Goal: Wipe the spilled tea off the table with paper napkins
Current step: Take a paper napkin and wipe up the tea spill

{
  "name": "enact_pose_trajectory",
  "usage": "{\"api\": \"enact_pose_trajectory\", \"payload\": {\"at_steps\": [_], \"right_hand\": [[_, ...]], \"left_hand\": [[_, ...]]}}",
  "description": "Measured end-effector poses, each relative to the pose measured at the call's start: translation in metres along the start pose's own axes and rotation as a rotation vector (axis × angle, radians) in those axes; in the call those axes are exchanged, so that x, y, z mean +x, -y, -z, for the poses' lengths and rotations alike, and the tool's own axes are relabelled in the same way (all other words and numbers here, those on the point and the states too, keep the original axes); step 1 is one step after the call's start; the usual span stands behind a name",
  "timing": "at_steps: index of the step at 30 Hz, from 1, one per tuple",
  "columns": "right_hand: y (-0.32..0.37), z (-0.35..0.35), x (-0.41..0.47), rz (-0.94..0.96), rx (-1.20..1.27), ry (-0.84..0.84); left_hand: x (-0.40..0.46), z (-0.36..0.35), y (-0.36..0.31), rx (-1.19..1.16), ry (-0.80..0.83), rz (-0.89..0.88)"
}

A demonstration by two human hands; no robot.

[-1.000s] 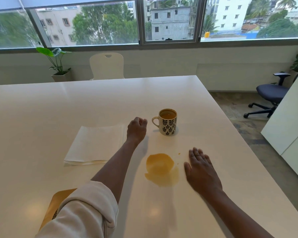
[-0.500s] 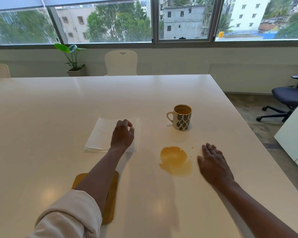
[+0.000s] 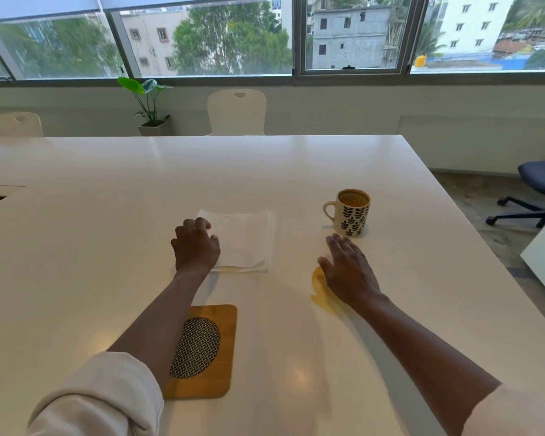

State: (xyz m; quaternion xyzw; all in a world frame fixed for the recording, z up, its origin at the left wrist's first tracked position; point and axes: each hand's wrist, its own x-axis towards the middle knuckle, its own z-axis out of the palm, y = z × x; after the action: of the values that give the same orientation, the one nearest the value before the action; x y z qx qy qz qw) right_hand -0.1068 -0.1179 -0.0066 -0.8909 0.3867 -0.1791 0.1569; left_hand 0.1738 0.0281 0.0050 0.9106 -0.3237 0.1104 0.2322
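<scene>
Your left hand (image 3: 195, 247) rests on the left edge of the napkins (image 3: 244, 240), a white folded stack lying flat on the table (image 3: 107, 215). Its fingers (image 3: 199, 223) are curled down onto the top sheet, thumb on the paper's near left part; whether they have pinched a sheet you cannot tell, since the knuckles hide the tips.

Your right hand (image 3: 348, 272) lies flat and spread, palm down, fingers wide and holding nothing. It covers most of the tea spill (image 3: 320, 291): only an amber crescent shows at the thumb side and a thinner tongue of liquid runs out under the wrist toward you. The spill sits to the right of the napkins, apart from them, and just in front of the mug (image 3: 351, 212).

The mug stands upright beyond your right fingertips, close but not touching, its handle to the left, tea inside, a leaf pattern on its side. A wooden trivet (image 3: 211, 350) with a woven oval inset lies near you, partly under your left forearm. Both sleeves (image 3: 101, 398) are pushed up above the elbows.
</scene>
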Motion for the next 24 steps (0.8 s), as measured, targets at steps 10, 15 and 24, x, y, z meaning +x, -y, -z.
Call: {"api": "enact_pose_trajectory", "payload": {"at_steps": [10, 15, 24], "right_hand": [[0.07, -0.03, 0.029, 0.245, 0.025, 0.089], [0.085, -0.044, 0.037, 0.329, 0.007, 0.132], [0.094, -0.052, 0.049, 0.371, 0.007, 0.082]], "left_hand": [[0.0, 0.013, 0.034, -0.026, 0.049, 0.06], [0.001, 0.015, 0.043, -0.07, 0.087, 0.087], [0.005, 0.018, 0.05, -0.114, 0.104, 0.035]]}}
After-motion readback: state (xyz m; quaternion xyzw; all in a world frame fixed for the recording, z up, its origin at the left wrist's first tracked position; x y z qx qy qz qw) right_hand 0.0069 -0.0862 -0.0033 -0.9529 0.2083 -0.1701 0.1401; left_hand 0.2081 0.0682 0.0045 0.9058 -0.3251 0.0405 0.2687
